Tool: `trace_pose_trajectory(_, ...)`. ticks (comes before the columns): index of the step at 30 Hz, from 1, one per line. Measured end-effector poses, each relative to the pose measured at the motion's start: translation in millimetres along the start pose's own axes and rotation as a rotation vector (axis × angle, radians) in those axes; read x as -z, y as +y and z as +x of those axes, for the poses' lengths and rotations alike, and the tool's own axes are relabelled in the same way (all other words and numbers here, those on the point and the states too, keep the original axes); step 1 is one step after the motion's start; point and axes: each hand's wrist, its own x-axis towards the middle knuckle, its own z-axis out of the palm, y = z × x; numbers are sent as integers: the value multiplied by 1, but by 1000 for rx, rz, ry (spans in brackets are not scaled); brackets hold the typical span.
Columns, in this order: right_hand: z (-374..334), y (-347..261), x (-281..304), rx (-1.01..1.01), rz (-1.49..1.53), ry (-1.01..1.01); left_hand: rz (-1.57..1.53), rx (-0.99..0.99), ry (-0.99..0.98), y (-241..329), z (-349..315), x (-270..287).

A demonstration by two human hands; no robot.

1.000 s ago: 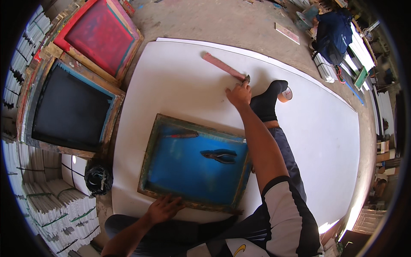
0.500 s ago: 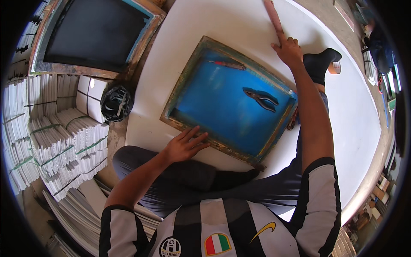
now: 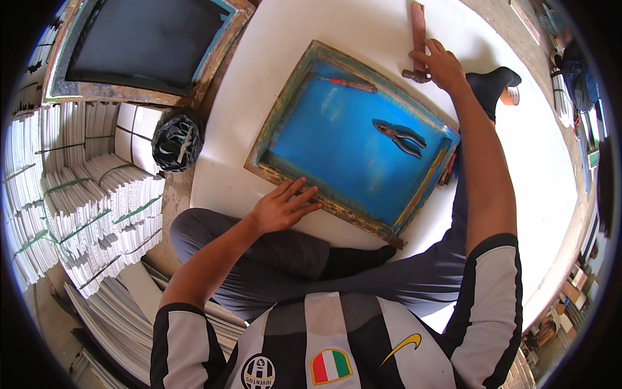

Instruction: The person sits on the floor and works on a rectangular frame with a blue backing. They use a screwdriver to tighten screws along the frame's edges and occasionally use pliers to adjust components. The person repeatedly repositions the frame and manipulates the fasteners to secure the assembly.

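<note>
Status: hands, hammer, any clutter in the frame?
Right hand on hammer. Left hand at near edge of wooden frame. Pliers and screwdriver lying inside it.

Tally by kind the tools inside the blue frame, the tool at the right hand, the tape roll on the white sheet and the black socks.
Pliers: 1
Screwdriver: 1
Hammer: 1
Tape roll: 1
Socks: 2
Total: 6
</note>
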Motion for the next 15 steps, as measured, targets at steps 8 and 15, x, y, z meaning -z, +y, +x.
trace_pose_trajectory(8,-15,-29,3,2,-83,-4,-15,34,11,3,1,4)
trace_pose_trajectory(15,-52,-116,19,-265,173,329,-96,67,81,-1,-7,-3)
